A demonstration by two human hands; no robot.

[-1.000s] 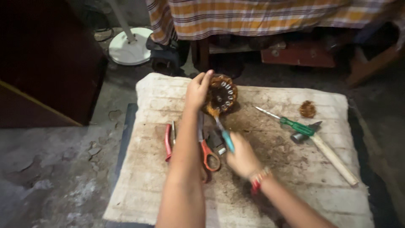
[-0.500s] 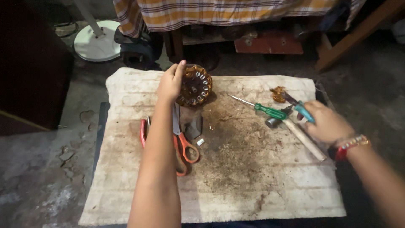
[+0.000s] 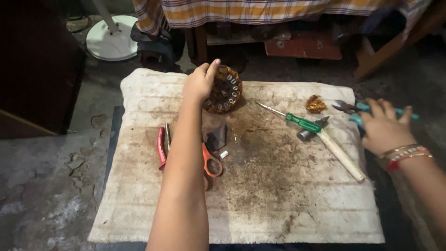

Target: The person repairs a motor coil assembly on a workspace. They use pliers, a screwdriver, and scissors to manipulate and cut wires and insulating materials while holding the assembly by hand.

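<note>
My left hand (image 3: 200, 82) grips a round brown motor stator with copper windings (image 3: 225, 89), held on edge at the far side of a dirty white cloth (image 3: 139, 195). My right hand (image 3: 382, 128) is at the cloth's right edge, closed on teal-handled cutting pliers (image 3: 354, 108) whose jaws point left. A small clump of copper wire (image 3: 316, 103) lies just left of the jaws. A green-handled screwdriver (image 3: 297, 121) and a hammer with a pale wooden handle (image 3: 335, 151) lie between my two hands.
Red-handled pliers (image 3: 161, 148) and orange-handled scissors (image 3: 212, 163) lie beside my left forearm, with a dark scrap (image 3: 216, 137) near them. A white fan base (image 3: 110, 41), a checked cloth (image 3: 260, 10) over furniture and a dark cabinet (image 3: 32, 69) stand around the cloth.
My right hand has carried the teal pliers from the middle of the cloth out to its right edge. My left hand still holds the stator at the far side.
</note>
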